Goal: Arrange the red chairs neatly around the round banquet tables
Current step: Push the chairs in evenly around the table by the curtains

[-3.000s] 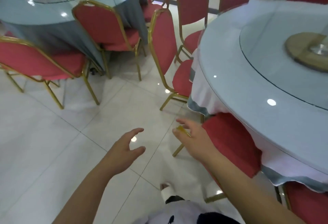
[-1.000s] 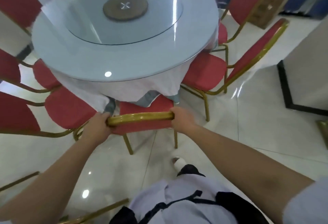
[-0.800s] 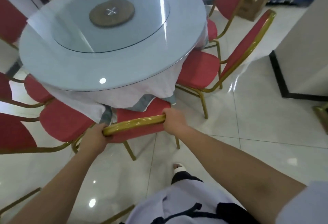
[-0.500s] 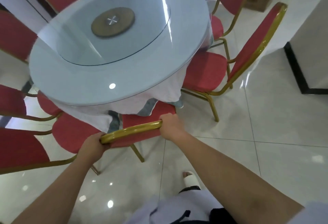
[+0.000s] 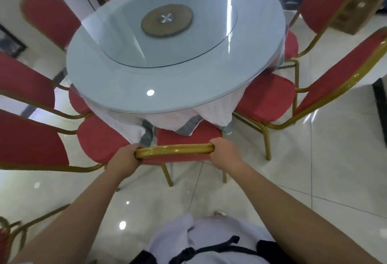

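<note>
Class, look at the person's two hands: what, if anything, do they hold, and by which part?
Both the left hand and right hand grip the red chair by its gold top rail.

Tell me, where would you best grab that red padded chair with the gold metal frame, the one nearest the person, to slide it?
By the top rail of the red padded chair with the gold metal frame, from behind. The rounded bar lets fingers wrap it, as the left hand and right hand do at its two ends, likely steering it straight.
</note>
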